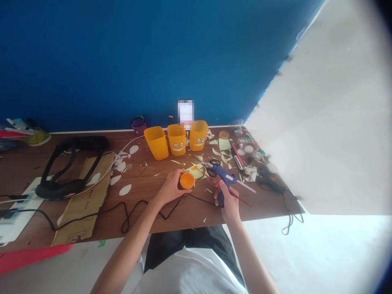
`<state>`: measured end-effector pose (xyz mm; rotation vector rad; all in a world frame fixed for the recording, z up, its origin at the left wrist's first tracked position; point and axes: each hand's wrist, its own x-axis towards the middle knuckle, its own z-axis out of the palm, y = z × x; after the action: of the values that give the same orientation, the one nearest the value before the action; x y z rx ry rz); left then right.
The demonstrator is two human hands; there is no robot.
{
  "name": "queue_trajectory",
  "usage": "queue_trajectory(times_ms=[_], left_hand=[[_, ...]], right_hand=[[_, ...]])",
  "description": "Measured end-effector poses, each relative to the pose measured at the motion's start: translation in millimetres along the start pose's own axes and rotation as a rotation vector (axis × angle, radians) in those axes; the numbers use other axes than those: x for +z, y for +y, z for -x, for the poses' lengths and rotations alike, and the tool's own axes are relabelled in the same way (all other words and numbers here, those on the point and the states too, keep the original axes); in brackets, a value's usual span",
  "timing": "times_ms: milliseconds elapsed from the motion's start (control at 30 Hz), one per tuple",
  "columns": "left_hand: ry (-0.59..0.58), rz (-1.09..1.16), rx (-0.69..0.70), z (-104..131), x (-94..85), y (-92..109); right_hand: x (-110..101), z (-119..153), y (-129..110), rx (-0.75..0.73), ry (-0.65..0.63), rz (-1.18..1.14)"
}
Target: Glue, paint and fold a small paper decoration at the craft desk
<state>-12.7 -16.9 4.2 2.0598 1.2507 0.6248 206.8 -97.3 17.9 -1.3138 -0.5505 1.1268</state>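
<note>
My left hand [174,188] is closed around a small round orange cup [187,180], its open top facing up. My right hand [230,201] grips the handle of a blue hot glue gun [225,175]. A white glue stick [247,187] pokes out of the gun's back, and its nozzle points left. A thin red stick [243,201] runs past my right fingers; whether they hold it too is unclear. Partly hidden behind the gun lie scissors [214,162] with black handles. Pale yellow paper [197,171] rests just beyond the orange cup.
Three larger orange cups [157,143] stand at the back, two with smiling faces. Yellow paper scraps, markers [237,157] and lids [248,148] litter the right. On the left are a black headset strap [73,143], cardboard [88,204], white cutouts [125,190] and a power strip [21,216]. A black cord [125,212] crosses the front.
</note>
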Motion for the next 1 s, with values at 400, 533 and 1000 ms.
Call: queue_trajectory(times_ms=[400,533,1000], left_hand=[[0.003,-0.002,0.022,-1.2,-1.0,0.1],[-0.008,-0.003,0.045,-1.4,-0.9,-1.7],[-0.032,-0.010,0.042,-1.1,-3.4,-0.8]], right_hand=[[6.5,-8.4,-0.4,0.130,0.125,-0.241],[11.3,-9.6,-3.4,0.140,0.145,-0.290],[25.5,-0.3,-19.7,0.163,0.103,-0.372]])
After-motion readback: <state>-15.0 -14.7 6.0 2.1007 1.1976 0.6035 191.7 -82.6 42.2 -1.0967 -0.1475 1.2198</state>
